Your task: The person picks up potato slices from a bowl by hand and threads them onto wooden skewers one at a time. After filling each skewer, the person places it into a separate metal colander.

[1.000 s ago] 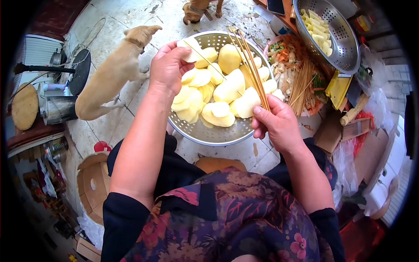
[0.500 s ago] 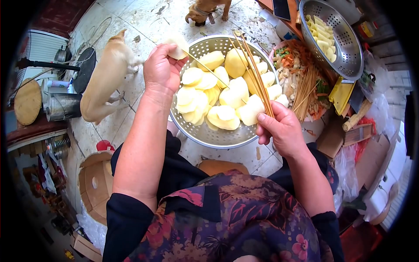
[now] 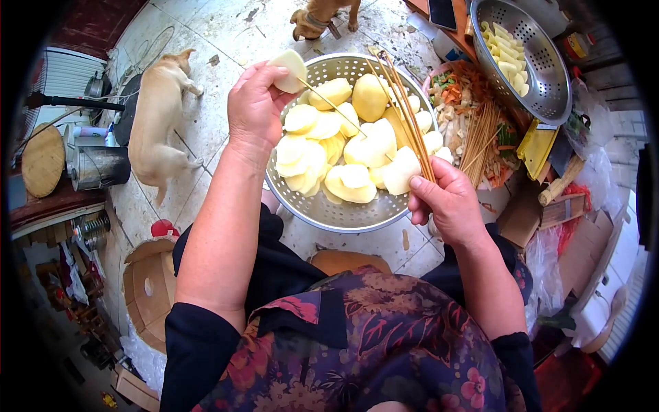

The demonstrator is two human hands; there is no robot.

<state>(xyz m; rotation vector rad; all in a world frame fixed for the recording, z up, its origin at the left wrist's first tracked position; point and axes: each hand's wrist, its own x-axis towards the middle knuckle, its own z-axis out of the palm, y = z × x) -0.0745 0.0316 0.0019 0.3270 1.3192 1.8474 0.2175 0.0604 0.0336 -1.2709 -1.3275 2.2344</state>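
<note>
My left hand (image 3: 258, 103) pinches a thin pale potato slice (image 3: 290, 71) above the upper left rim of a metal colander (image 3: 329, 221). A wooden skewer (image 3: 332, 106) runs from that slice down to the right, to another slice (image 3: 402, 170) beside my right hand. My right hand (image 3: 442, 199) is closed on a bundle of thin skewers (image 3: 410, 130) that point up and away, over the colander's right side. Inside the colander lie sliced potatoes (image 3: 302, 161) and whole peeled potatoes (image 3: 371, 97).
A second colander (image 3: 546, 82) with cut pieces stands at upper right. Near it lie mixed vegetables (image 3: 453, 96) and loose skewers (image 3: 483, 140). A pale dog (image 3: 156, 117) stands at left, a brown dog (image 3: 317, 20) at the top. A cardboard box (image 3: 145, 288) is lower left.
The slice in my left hand has tilted upright and moved slightly right. My right hand has shifted a little right with the skewers. The pale dog has turned and raised its head.
</note>
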